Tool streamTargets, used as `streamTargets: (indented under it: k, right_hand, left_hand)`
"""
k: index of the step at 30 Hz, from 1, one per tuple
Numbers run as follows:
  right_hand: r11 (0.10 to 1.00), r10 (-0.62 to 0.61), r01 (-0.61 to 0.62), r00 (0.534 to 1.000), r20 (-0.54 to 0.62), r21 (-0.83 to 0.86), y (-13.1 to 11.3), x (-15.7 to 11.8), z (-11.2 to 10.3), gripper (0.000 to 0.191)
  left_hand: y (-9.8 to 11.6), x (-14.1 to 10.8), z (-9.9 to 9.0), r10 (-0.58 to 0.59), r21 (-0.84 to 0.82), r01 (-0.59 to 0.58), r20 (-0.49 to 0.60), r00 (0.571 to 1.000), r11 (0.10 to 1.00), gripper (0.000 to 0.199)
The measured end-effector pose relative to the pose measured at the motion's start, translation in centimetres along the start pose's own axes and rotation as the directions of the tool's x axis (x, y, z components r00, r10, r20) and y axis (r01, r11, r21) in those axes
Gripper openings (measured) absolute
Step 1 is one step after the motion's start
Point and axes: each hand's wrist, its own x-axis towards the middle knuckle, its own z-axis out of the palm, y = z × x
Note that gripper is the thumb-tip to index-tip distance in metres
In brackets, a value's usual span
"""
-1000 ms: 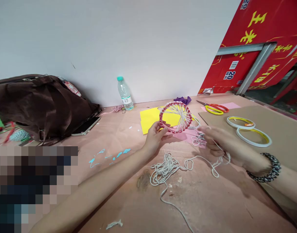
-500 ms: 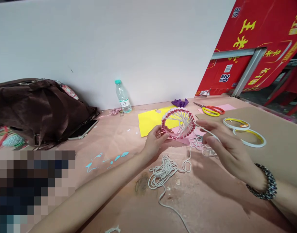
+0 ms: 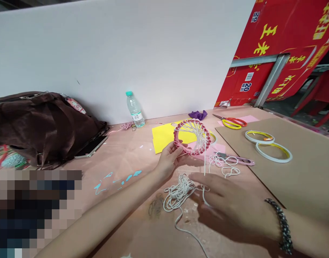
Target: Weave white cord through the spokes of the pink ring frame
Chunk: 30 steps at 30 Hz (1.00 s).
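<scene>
A round hoop [image 3: 177,138] wrapped in red and pink, with white cord strung across its inside, is held up by my left hand [image 3: 168,157], whose fingers grip its lower left rim. From the hoop's right part a white cord runs straight down to my right hand [image 3: 226,204], which is closed on it below the hoop. A loose pile of white cord [image 3: 180,191] lies on the table just left of my right hand. More cord loops [image 3: 230,166] lie beside a pink-handled cutter [image 3: 243,161].
Yellow paper [image 3: 160,138], red and yellow scissors [image 3: 231,123], two tape rolls [image 3: 274,157] on a brown board [image 3: 309,179], and a purple cloth [image 3: 198,114] lie around. A water bottle [image 3: 136,113], a phone [image 3: 91,147] and a brown bag [image 3: 46,125] are at the left.
My right hand has moved down and left from beside the hoop, drawing the cord downward. The hoop has turned a little in my left hand, and the pink-handled cutter is now more visible.
</scene>
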Motion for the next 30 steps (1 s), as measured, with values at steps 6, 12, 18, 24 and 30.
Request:
streamTargets:
  k: [6, 12, 18, 24, 30]
  right_hand:
    - [0.992, -0.088, 0.103, 0.978, 0.189, -0.068, -1.9, 0.4, 0.8, 0.018]
    - [0.983, -0.142, 0.164, 0.963, 0.230, -0.080, -2.3, 0.1, 1.1, 0.018]
    - [0.970, -0.158, 0.195, 0.960, 0.233, -0.146, -2.5, -0.1, 1.1, 0.016]
    - [0.967, -0.077, 0.081, 0.997, 0.026, -0.241, 0.7, -0.4, -0.3, 0.025]
    - [0.799, 0.453, -0.428, 0.890, -0.045, -0.423, 6.6, -1.0, -0.3, 0.026]
  left_hand:
    - [0.2, 0.8, -0.6, -0.030, -0.161, 0.012, -0.108, 0.994, 0.987, 0.019]
    - [0.2, 1.7, -1.3, -0.066, -0.286, 0.016, -0.165, 0.984, 0.958, 0.008]
    - [0.3, 1.7, -1.6, -0.127, -0.278, 0.078, -0.163, 0.978, 0.957, 0.008]
    - [0.7, 1.4, -1.3, -0.241, -0.364, 0.183, -0.121, 0.963, 0.913, 0.015]
    - [1.0, 0.8, -1.1, -0.239, -0.438, 0.224, 0.021, 0.971, 0.871, 0.011]
